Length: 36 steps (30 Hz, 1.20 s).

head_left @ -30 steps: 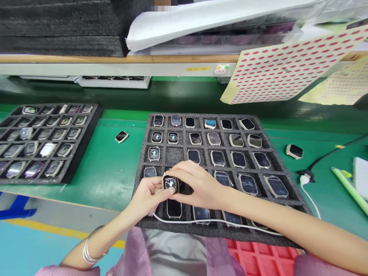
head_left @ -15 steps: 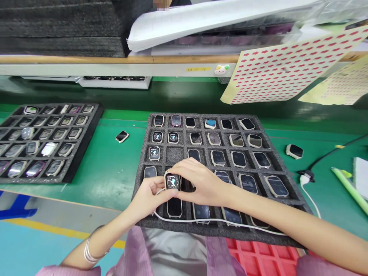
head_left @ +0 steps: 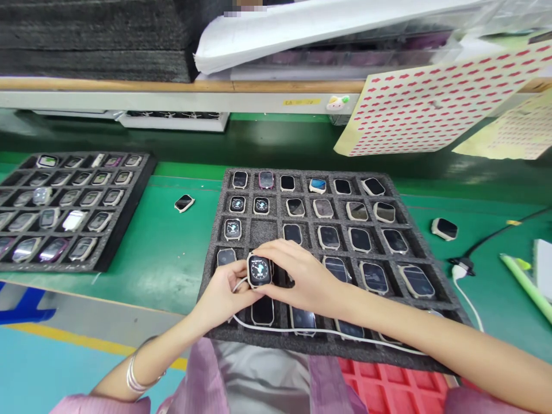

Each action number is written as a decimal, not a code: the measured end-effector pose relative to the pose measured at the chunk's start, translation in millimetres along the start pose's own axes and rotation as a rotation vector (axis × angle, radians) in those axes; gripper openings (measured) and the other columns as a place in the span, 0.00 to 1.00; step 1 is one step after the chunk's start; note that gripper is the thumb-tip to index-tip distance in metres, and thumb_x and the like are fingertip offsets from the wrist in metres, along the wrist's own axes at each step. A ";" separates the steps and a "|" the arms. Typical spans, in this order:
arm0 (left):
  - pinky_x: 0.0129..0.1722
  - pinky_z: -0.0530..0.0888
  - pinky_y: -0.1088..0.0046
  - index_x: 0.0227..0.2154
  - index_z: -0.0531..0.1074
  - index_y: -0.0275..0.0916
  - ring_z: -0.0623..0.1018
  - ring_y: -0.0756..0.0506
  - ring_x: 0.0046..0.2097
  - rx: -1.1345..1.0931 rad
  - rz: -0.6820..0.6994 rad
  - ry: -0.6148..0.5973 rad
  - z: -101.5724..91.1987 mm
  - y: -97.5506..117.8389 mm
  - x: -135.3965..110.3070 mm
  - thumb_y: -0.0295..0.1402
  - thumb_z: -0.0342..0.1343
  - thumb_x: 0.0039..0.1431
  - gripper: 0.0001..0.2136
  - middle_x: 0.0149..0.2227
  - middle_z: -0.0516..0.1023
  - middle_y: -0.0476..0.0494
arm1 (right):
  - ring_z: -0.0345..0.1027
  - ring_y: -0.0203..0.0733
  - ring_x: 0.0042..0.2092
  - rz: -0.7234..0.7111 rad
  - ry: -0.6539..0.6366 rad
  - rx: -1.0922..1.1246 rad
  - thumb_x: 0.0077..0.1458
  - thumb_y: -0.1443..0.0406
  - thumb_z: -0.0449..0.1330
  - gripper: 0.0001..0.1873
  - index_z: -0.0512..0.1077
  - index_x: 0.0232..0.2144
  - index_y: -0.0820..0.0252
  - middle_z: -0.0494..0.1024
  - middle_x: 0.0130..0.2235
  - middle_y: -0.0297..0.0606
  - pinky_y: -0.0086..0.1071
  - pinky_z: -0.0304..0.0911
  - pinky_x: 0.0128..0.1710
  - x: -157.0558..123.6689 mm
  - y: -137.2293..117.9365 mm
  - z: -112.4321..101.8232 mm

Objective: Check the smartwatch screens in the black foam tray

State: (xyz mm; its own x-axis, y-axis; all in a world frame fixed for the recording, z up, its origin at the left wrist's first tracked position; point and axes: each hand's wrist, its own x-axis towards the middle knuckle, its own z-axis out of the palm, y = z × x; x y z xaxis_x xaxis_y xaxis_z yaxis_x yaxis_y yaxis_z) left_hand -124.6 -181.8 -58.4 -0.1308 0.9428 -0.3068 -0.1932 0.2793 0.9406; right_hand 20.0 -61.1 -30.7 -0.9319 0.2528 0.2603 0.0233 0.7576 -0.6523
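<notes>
A smartwatch (head_left: 259, 270) with a lit dial sits between my two hands above the foam tray (head_left: 375, 179). My left hand (head_left: 226, 291) is closed on its left and lower side, and a white cable (head_left: 310, 330) loops out there. Whether a charging puck sits behind the watch is hidden. My right hand (head_left: 304, 271) pinches the watch from the right, fingers along the top edge and thumb at the bottom. An unfilled tray slot (head_left: 264, 231) lies just beyond. Nearby, a watch with a lit dial (head_left: 233, 229) rests in its slot; other watches have dark screens.
Another foam tray of watches (head_left: 149, 167) stands at the left. Loose watches lie on the green bench: one between the trays (head_left: 184, 203), one at the right (head_left: 444, 229). A white plug (head_left: 461, 268) joins a black cord. Sticker sheets (head_left: 431, 109) hang from the shelf.
The watch's face has turned slightly more upright, toward the camera, in the same grip. Both hands stay nearly in place; the view has shifted a little.
</notes>
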 end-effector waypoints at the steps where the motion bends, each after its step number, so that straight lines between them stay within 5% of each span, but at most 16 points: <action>1: 0.18 0.51 0.81 0.32 0.70 0.33 0.54 0.58 0.19 0.011 -0.006 -0.015 -0.5 -0.2 -0.5 0.29 0.65 0.47 0.11 0.22 0.65 0.56 | 0.66 0.46 0.48 -0.007 -0.006 -0.033 0.54 0.68 0.61 0.17 0.66 0.47 0.61 0.73 0.45 0.42 0.41 0.61 0.48 -0.8 0.7 1.1; 5: 0.19 0.55 0.81 0.36 0.71 0.34 0.57 0.57 0.20 0.010 0.016 -0.044 -0.9 -0.7 -2.1 0.32 0.64 0.49 0.12 0.24 0.67 0.54 | 0.66 0.47 0.48 -0.029 -0.006 -0.121 0.54 0.68 0.61 0.20 0.65 0.49 0.64 0.72 0.46 0.44 0.41 0.61 0.46 -2.8 4.0 3.7; 8: 0.31 0.67 0.78 0.37 0.72 0.34 0.70 0.52 0.31 -0.060 0.055 -0.022 0.2 -0.2 -2.6 0.33 0.62 0.53 0.11 0.32 0.74 0.46 | 0.66 0.46 0.47 -0.048 0.015 -0.108 0.54 0.68 0.62 0.21 0.64 0.50 0.65 0.71 0.46 0.45 0.40 0.61 0.45 -2.4 5.5 7.0; 11: 0.39 0.69 0.74 0.37 0.73 0.34 0.74 0.48 0.38 -0.120 0.067 -0.006 1.0 0.5 -2.8 0.33 0.61 0.55 0.09 0.35 0.76 0.44 | 0.67 0.44 0.46 -0.046 0.038 -0.038 0.54 0.67 0.63 0.19 0.65 0.48 0.64 0.72 0.44 0.42 0.39 0.61 0.45 -0.4 6.0 10.0; 23: 0.38 0.69 0.73 0.34 0.74 0.33 0.75 0.46 0.36 -0.146 0.029 0.002 -0.4 2.2 -5.7 0.34 0.62 0.53 0.09 0.33 0.77 0.44 | 0.68 0.46 0.45 -0.067 0.098 0.034 0.55 0.65 0.61 0.18 0.65 0.47 0.61 0.74 0.43 0.44 0.41 0.62 0.44 -2.5 8.1 19.1; 30: 0.39 0.71 0.72 0.42 0.72 0.36 0.75 0.46 0.37 -0.024 0.056 -0.017 2.9 0.3 -2.9 0.39 0.61 0.53 0.16 0.33 0.77 0.44 | 0.68 0.44 0.43 0.000 0.036 0.189 0.50 0.64 0.66 0.17 0.69 0.43 0.60 0.73 0.41 0.40 0.38 0.65 0.44 11.4 16.1 -9.4; 33: 0.38 0.72 0.72 0.46 0.69 0.38 0.75 0.45 0.37 -0.006 0.028 -0.024 4.1 -1.7 -3.4 0.39 0.63 0.50 0.21 0.34 0.76 0.45 | 0.67 0.43 0.43 0.084 0.143 0.051 0.51 0.62 0.67 0.18 0.70 0.43 0.61 0.71 0.42 0.41 0.38 0.65 0.44 22.9 35.8 -16.1; 36: 0.38 0.72 0.72 0.48 0.69 0.39 0.76 0.45 0.38 -0.017 -0.014 -0.028 5.6 -2.6 -3.8 0.38 0.62 0.52 0.21 0.37 0.76 0.44 | 0.67 0.47 0.45 0.122 0.100 -0.230 0.51 0.62 0.67 0.20 0.70 0.45 0.64 0.71 0.42 0.44 0.43 0.65 0.45 28.6 50.2 -14.4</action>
State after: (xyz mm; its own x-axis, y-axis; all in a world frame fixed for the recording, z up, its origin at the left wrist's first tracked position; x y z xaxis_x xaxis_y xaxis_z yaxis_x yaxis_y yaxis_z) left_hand -118.2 -185.0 -58.9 -0.1010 0.9437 -0.3151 -0.2109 0.2892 0.9337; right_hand -0.3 -7.2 -45.7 -0.8768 0.4002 0.2665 0.2257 0.8319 -0.5069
